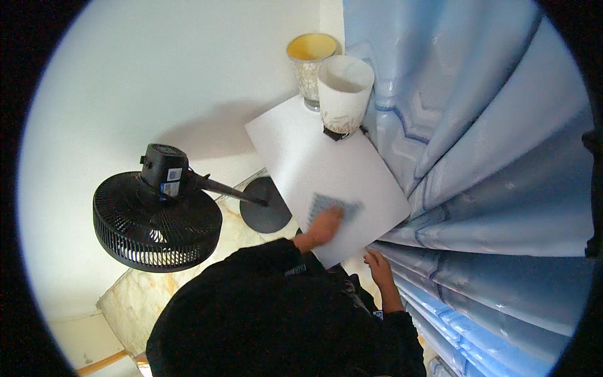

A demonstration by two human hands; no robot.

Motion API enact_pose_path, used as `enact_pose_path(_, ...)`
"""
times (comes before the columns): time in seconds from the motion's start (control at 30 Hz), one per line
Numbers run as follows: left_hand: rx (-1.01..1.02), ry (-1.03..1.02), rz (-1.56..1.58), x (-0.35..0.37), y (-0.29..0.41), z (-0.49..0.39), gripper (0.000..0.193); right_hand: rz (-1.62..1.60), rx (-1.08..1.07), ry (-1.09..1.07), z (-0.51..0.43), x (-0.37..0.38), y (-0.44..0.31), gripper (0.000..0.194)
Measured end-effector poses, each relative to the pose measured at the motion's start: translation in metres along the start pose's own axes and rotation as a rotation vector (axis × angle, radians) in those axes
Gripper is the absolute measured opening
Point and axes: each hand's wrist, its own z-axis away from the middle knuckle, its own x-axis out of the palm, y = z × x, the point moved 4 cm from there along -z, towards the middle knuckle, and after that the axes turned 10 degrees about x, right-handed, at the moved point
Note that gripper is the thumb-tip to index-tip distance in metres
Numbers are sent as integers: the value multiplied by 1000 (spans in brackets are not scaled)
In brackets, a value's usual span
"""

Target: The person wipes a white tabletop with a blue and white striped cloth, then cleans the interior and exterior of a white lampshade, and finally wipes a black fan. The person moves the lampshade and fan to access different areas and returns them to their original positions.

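Observation:
My left hand (326, 225) presses a grey-blue cloth (325, 203) flat against the white tabletop (311, 155). Both the hand and the cloth look blurred. Beyond the near right edge of the table, my right hand (379, 268) hangs beside the curtain with its fingers slightly bent and nothing visible in them. At the table's far corner stand a white tapered container (346, 96) and, behind it, a patterned goblet-shaped vessel (308, 75) with a yellow inside. A small black object (334, 134) shows at the white container's base.
A black pedestal fan (158, 221) stands to the left; its round base (264, 209) is on the marbled floor (141, 301) close to the table. Blue patterned curtains (471, 198) hang along the table's right side. A pale wall (141, 85) rises behind.

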Motion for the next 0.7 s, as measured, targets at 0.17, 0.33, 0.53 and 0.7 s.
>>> enact_pose_path(0.17, 100, -560, 446, -4, 70, -48, 54, -843, 134, -232, 10, 6, -74, 64)
enact_pose_path(0.33, 275, -676, 267, -40, 92, -67, 49, -1097, 181, -342, 12, 15, -122, 54)
enact_pose_path(0.53, -70, 112, 421, -130, 49, -90, 36, -825, -209, -133, 9, 1, -99, 41)
enact_pose_path(0.7, 247, 735, -111, -249, 37, -145, 36, -1102, 126, -20, 14, 9, -67, 38)
